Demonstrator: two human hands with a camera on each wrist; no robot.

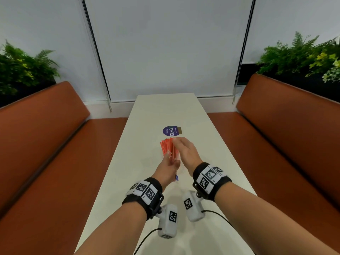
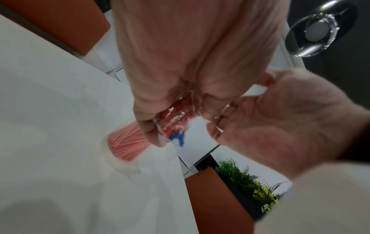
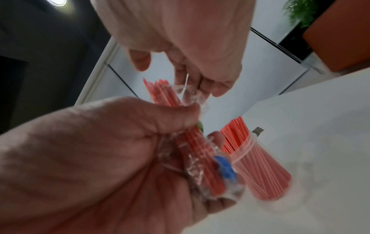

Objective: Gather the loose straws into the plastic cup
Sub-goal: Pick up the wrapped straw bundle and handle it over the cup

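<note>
Stretching up the middle of the head view, the white tabletop (image 1: 211,162) is carrying the clear plastic cup (image 3: 264,171), which is standing packed with red straws (image 3: 236,134). Below it, the left hand (image 1: 168,169) is curling its fingers (image 3: 180,117) round a crinkled clear wrapper (image 3: 192,171) of straws. The right hand (image 1: 185,151) is pinching the wrapper's upper end, fingers bent.
</note>
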